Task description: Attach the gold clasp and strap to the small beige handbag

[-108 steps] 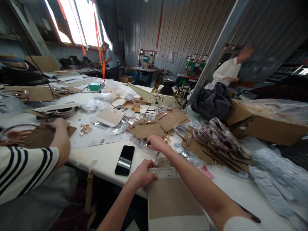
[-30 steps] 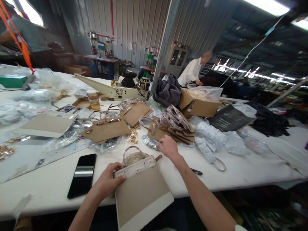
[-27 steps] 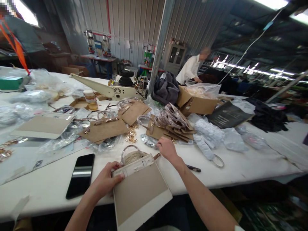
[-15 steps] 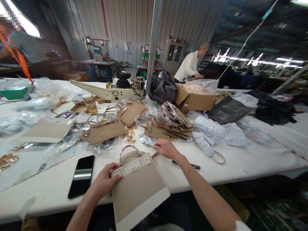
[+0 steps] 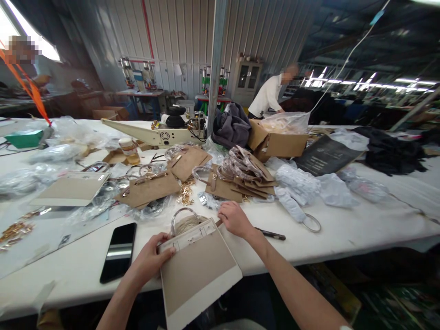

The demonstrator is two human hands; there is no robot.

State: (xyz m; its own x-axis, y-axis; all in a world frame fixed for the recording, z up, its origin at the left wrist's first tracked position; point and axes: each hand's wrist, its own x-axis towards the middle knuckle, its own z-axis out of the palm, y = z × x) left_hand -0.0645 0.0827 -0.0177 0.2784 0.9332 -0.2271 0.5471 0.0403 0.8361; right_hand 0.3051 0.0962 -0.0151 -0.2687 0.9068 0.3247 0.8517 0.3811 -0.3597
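Observation:
A flat beige bag panel (image 5: pixel 199 270) with a pale band along its top tilts over the table's front edge. My left hand (image 5: pixel 156 256) is closed on its upper left corner, thumb on the near face. Behind the top edge shows a plastic-wrapped loop handle (image 5: pixel 184 211) and a coil of tan cord (image 5: pixel 188 223). At the panel's upper right corner, my right hand (image 5: pixel 235 220) is closed, its fingertips pinched at a short brown strap (image 5: pixel 219 222). The fingers hide most of that strap. A small clear packet (image 5: pixel 207 200) lies just beyond this hand.
Left of the panel lies a black phone (image 5: pixel 118 252); to the right, a dark slim tool (image 5: pixel 271 233). Farther back are stacked brown panels (image 5: pixel 223 190), gold hardware (image 5: pixel 187 191), a glue jar (image 5: pixel 129 151), a cardboard box (image 5: pixel 285 144) and a cream machine (image 5: pixel 165 135). Two people work beyond.
My right hand has shifted slightly left and down, its fingers now over the brown strap that showed more before. My left hand and the panel have hardly moved.

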